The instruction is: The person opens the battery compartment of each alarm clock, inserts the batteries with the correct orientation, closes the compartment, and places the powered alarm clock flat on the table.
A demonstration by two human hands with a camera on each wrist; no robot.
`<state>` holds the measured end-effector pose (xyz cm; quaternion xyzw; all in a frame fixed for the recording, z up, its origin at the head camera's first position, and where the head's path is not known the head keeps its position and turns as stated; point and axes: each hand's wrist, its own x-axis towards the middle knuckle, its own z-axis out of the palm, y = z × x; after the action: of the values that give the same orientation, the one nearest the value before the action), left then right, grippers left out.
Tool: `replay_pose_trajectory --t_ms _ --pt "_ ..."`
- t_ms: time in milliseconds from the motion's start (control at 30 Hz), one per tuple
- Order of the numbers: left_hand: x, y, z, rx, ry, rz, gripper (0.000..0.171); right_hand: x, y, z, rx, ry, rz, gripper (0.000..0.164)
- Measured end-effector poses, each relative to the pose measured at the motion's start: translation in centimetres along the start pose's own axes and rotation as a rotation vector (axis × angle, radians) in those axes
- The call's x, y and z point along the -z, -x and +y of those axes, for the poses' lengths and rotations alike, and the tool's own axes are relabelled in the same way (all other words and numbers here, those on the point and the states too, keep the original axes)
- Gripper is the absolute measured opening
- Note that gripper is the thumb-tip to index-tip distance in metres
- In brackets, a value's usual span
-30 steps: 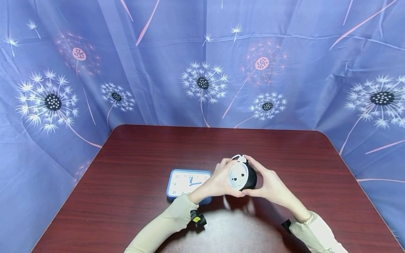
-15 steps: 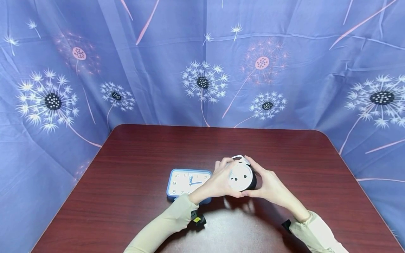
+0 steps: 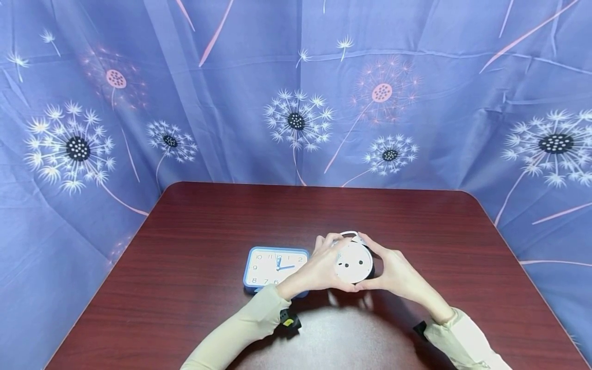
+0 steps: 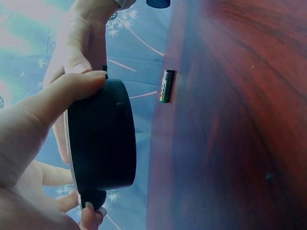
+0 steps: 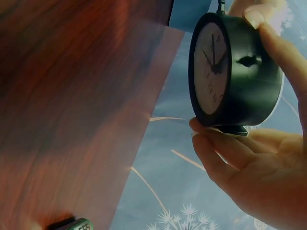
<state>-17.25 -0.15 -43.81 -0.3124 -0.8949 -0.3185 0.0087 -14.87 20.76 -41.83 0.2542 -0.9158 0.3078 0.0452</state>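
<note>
A round black alarm clock (image 3: pixel 356 263) is held up between both hands, its white back turned toward the head camera. My left hand (image 3: pixel 324 263) grips its left side; in the left wrist view the thumb lies on the rim of the black casing (image 4: pixel 103 139). On the opposite side my right hand (image 3: pixel 395 272) grips it with thumb and fingers spread to top and bottom. The dial (image 5: pixel 211 72), with its hands and numerals, shows in the right wrist view. A white handle (image 3: pixel 349 233) tops the clock.
A blue rectangular clock (image 3: pixel 261 272) lies face up on the dark red wooden table (image 3: pixel 185 308), partly behind my left wrist. A battery (image 4: pixel 166 86) lies on the table below the held clock. Purple dandelion-print cloth (image 3: pixel 231 103) hangs around the table's back and sides.
The round clock has turned so that its white back faces the head camera more squarely, and it sits slightly lower. Both hands keep their grip. The blue clock has not moved.
</note>
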Motion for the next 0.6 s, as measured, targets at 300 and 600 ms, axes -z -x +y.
replay_pose_trajectory --t_ms 300,600 --pt "0.03 -0.05 -0.15 -0.014 -0.056 -0.071 0.107 -0.01 0.05 0.13 -0.039 0.013 -0.057 0.109" --pt "0.08 -0.27 -0.22 -0.003 -0.092 -0.111 0.101 -0.12 -0.08 0.43 -0.045 0.024 -0.082 0.110"
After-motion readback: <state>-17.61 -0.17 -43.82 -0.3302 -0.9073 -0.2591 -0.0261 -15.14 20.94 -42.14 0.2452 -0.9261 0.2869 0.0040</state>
